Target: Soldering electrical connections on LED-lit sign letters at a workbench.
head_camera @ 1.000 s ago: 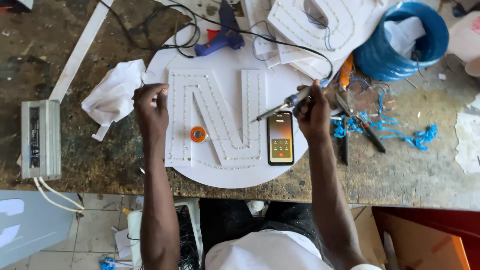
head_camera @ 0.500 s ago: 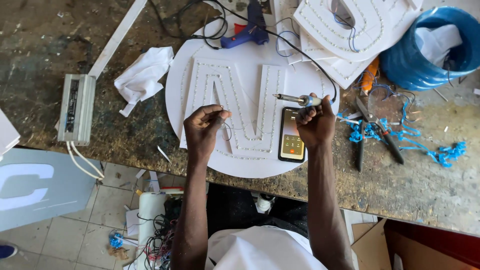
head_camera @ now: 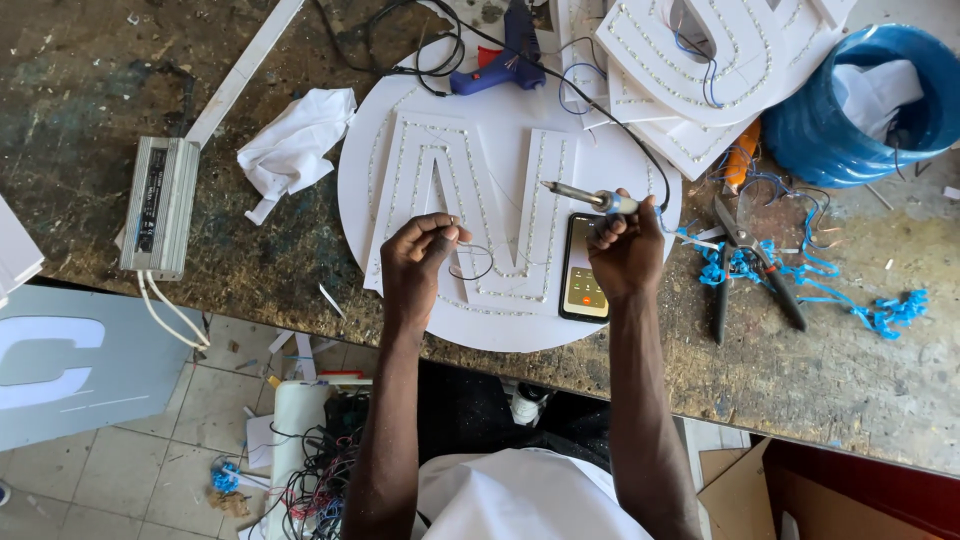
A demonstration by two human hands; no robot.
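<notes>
A thin wire [head_camera: 470, 262] is pinched in the left hand [head_camera: 420, 255]; the soldering iron [head_camera: 585, 197] is gripped in the right hand [head_camera: 625, 250]. The tip should be steadied over the letter [head_camera: 480, 215] before touching.

Both arms are bare from the shoulder down to the fingers: no sleeves reach past the upper arm, and there are no gloves. The left hand [head_camera: 420, 262] and the right hand [head_camera: 627, 255] show no rings that can be made out, and neither wrist carries a watch or a band. The forearms are long and lean. The person wears a white top [head_camera: 520, 497], plain, with no print visible from above; its cloth bunches softly across the chest and shoulders at the lower edge of the view. Anything worn below the top is hidden from sight.
</notes>
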